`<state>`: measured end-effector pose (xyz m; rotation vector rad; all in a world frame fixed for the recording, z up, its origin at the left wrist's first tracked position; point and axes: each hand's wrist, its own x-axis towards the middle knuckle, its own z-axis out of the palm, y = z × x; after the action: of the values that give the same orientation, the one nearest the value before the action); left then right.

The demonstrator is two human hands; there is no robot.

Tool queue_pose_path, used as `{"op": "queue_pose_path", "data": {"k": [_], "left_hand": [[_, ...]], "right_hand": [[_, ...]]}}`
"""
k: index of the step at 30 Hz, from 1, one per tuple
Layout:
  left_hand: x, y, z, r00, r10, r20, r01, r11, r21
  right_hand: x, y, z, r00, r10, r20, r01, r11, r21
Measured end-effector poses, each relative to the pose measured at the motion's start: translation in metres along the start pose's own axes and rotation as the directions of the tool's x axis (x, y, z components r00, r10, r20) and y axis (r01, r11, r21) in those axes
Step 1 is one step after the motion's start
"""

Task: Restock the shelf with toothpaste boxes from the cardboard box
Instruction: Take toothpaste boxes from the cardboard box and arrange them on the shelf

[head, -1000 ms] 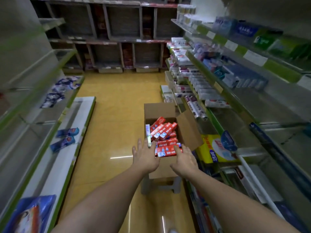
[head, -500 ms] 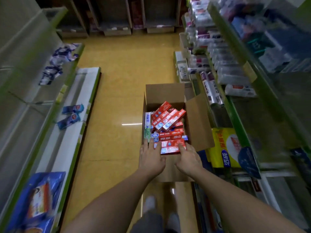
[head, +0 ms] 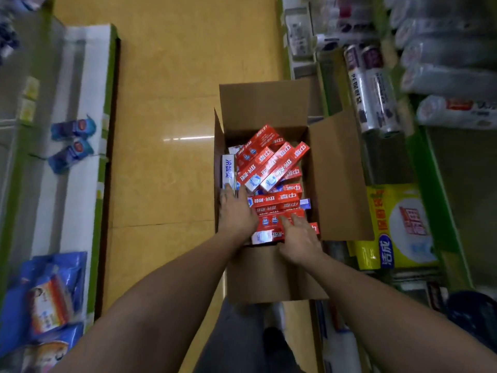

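open cardboard box (head: 263, 103) in the aisle, hard up against the shelf (head: 419, 162) on the r side, flaps folded out, r flap leaning over the shelf edge. inside: heap of red toothpaste boxes (head: 271, 162), many, jumbled, w/ far ones lying diagonal, near ones crosswise & stacked flat. one white-blue box (head: 228, 170) on edge along the l wall of the carton. left grip (head: 236, 211) open, palm down, fingers straight, laid over the near-l part of the heap w/ fingertips touching the near end of the white-blue box. right grip (head: 300, 238) open too, palm down, fingers stretched fwd & resting on top of the nearest red boxes by the near-r corner, not curled round any. both bare forearms reaching in from the bottom of view. on the r shelf next to the carton: yellow pack (head: 398, 227) w/ blue label just r of the flap, two foil-wrapped rolls (head: 373, 90) further back, blurred white packs beyond those. across the yellow floor (head: 166, 76), l-side shelving (head: 80, 211) w/ two small blue packets (head: 71, 142) & a bigger blue bag (head: 45, 300) nearer. dark trouser leg (head: 236, 340) below the carton.
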<state>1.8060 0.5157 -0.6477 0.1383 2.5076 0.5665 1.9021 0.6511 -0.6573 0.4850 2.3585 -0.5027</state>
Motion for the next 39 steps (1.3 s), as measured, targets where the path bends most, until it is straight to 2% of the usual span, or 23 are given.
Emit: {"op": "queue_pose_path", "data": {"k": [5, 10, 18, 23, 27, 30, 32, 33, 35, 37, 39], "left_hand": [[0.036, 0.013, 0.009, 0.970, -0.213, -0.116, 0.189, 0.963, -0.194], [0.055, 0.024, 0.013, 0.931, -0.329, -0.158, 0.316, 0.943, -0.103], [0.059, 0.019, 0.015, 0.928, -0.352, -0.123, 0.315, 0.917, -0.245], [0.051, 0.019, 0.000, 0.921, -0.359, -0.153, 0.267, 0.866, -0.423], [0.037, 0.032, -0.017, 0.934, -0.274, -0.232, 0.152, 0.887, -0.436], [0.023, 0.041, -0.031, 0.937, -0.246, -0.248, 0.109, 0.881, -0.461], [0.010, 0.047, -0.041, 0.935, -0.243, -0.258, 0.091, 0.868, -0.488], [0.000, 0.051, -0.048, 0.932, -0.241, -0.269, 0.077, 0.861, -0.503], [-0.020, 0.060, -0.062, 0.926, -0.235, -0.295, 0.047, 0.847, -0.530], [-0.040, 0.069, -0.078, 0.928, -0.212, -0.305, 0.006, 0.829, -0.559], [-0.063, 0.078, -0.094, 0.931, -0.173, -0.322, -0.042, 0.825, -0.563]], "right_hand": [[0.022, 0.005, 0.009, 0.997, -0.074, 0.024, 0.077, 0.982, -0.173], [0.037, 0.016, 0.020, 0.992, -0.123, 0.022, 0.125, 0.969, -0.214], [0.040, 0.022, 0.022, 0.978, -0.204, 0.051, 0.210, 0.941, -0.266], [0.027, 0.025, 0.012, 0.983, -0.182, 0.029, 0.184, 0.977, -0.110], [0.017, 0.019, -0.016, 0.974, -0.116, -0.194, 0.140, 0.983, 0.118], [0.008, 0.008, -0.043, 0.944, -0.031, -0.328, 0.131, 0.949, 0.287], [-0.003, 0.002, -0.061, 0.925, 0.073, -0.372, 0.131, 0.860, 0.494], [-0.012, -0.002, -0.071, 0.924, 0.136, -0.357, 0.128, 0.769, 0.626], [-0.031, -0.010, -0.090, 0.938, 0.224, -0.264, 0.116, 0.513, 0.850], [-0.049, -0.014, -0.109, 0.947, 0.249, -0.202, 0.117, 0.321, 0.940], [-0.067, -0.016, -0.124, 0.954, 0.247, -0.172, 0.122, 0.204, 0.971]]}}
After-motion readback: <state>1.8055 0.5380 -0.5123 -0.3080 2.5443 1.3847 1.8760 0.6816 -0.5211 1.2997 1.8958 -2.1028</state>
